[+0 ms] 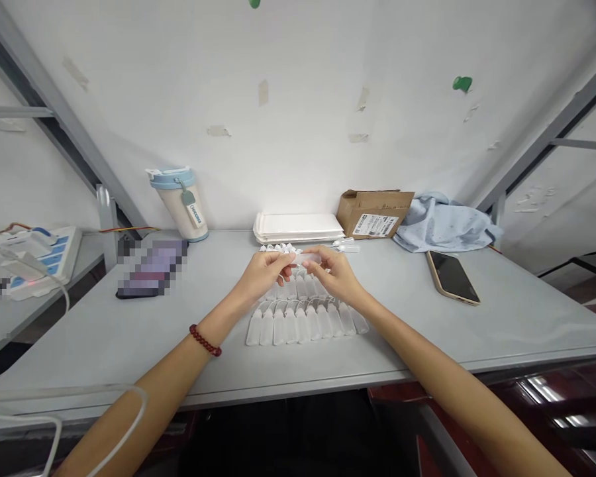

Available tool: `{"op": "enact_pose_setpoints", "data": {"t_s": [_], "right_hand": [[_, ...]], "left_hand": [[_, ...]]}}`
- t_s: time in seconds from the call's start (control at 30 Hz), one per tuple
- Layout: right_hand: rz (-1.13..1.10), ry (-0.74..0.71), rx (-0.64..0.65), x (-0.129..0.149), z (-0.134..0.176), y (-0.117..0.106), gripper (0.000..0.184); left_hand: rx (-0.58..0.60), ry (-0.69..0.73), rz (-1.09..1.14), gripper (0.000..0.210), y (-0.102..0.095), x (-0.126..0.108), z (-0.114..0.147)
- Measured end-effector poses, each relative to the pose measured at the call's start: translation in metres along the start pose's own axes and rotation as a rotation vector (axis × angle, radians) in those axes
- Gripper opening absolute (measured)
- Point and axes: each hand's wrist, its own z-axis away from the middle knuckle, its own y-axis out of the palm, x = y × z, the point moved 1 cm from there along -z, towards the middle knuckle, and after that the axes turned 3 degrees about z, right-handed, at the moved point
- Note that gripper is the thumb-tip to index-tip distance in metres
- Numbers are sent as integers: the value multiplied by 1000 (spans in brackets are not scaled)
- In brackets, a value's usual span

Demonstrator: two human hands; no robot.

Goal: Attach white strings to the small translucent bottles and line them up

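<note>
Both hands meet over the middle of the table around one small translucent plastic bottle (306, 258). My left hand (265, 273) is closed, pinching the bottle's left end between thumb and fingers. At its right end, my right hand (335, 271) grips it with thumb and fingertips. Below the hands, a row of similar translucent bottles (302, 324) lies side by side, with thin white curved strips at their necks. Another row of bottles (300, 287) lies behind it, partly hidden by my hands. More small white-topped pieces (278, 248) show just beyond my fingers.
A stack of white trays (298, 226) and an open cardboard box (375, 213) stand by the wall. Left are a tumbler (181, 202) and a blurred phone (153, 268); right, a phone (451, 277) and blue cloth (444, 222). A white cable (142, 404) crosses the lower left.
</note>
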Motion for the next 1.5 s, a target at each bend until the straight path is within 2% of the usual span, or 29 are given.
{"op": "enact_pose_setpoints", "data": {"t_s": [0.17, 0.3, 0.7, 0.87, 1.0, 1.1, 1.33, 1.5], "right_hand": [[275, -246, -44, -1, 1, 1, 27], [286, -256, -48, 0, 1, 1, 27], [45, 48, 51, 6, -1, -4, 38], [-244, 240, 122, 5, -4, -3, 46], [-441, 352, 184, 3, -5, -2, 50], [-396, 307, 150, 4, -4, -2, 47], [-106, 147, 104, 6, -1, -3, 39], [116, -77, 23, 3, 0, 0, 32]], "left_hand": [[20, -33, 48, 34, -1, 1, 0], [43, -13, 80, 34, -2, 0, 0], [35, 93, 27, 26, 0, -5, 3], [33, 192, -71, 21, 1, -4, 4], [3, 202, -102, 21, 4, -4, 5], [-24, 166, -85, 23, 5, -5, 5], [-22, 60, -27, 30, 3, -2, 3], [-13, -7, -4, 33, 1, 3, 0]]}}
